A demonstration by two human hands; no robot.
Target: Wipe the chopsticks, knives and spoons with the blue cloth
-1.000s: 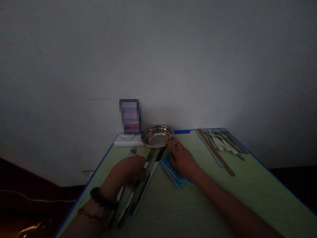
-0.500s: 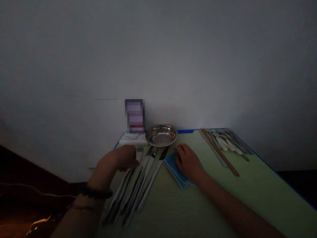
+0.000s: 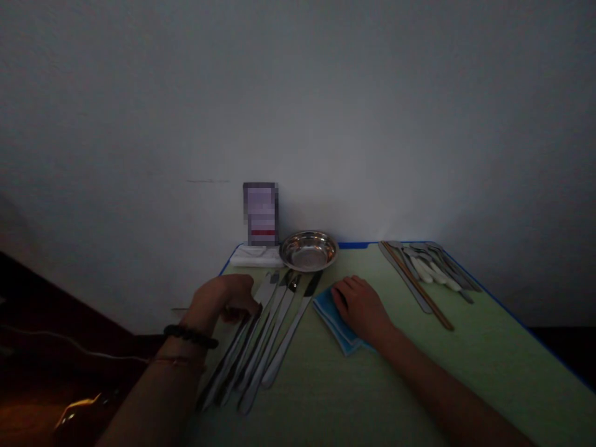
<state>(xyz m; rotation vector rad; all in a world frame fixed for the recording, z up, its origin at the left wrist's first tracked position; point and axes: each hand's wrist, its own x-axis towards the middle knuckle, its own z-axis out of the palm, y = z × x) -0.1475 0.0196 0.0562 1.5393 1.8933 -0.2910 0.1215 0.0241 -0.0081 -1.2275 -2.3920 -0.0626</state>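
My left hand (image 3: pixel 233 298), a dark beaded bracelet on its wrist, reaches over the left side of a row of metal table knives (image 3: pixel 274 338). Its thumb and fingers are closed at the upper part of one knife; the fingertips are partly hidden. The several knives lie slanting side by side, handles towards me, with a fork-like or spoon-like head (image 3: pixel 293 284) among them. My right hand (image 3: pixel 363 308) rests on a folded blue cloth (image 3: pixel 342 338) with pale edging, fingers curled together over its upper edge.
Behind the knives stands a shiny steel bowl (image 3: pixel 309 251). A blurred-out screen (image 3: pixel 262 214) leans on the wall beside a white object (image 3: pixel 254 256). To the right lie wooden chopsticks (image 3: pixel 421 288) and several spoons with white handles (image 3: pixel 435 276). The green table (image 3: pixel 410 385) has blue edging.
The view has shifted slightly. My left hand has lowered its fingers a little onto the knives. My right hand's fingers have drawn closer together on the cloth.
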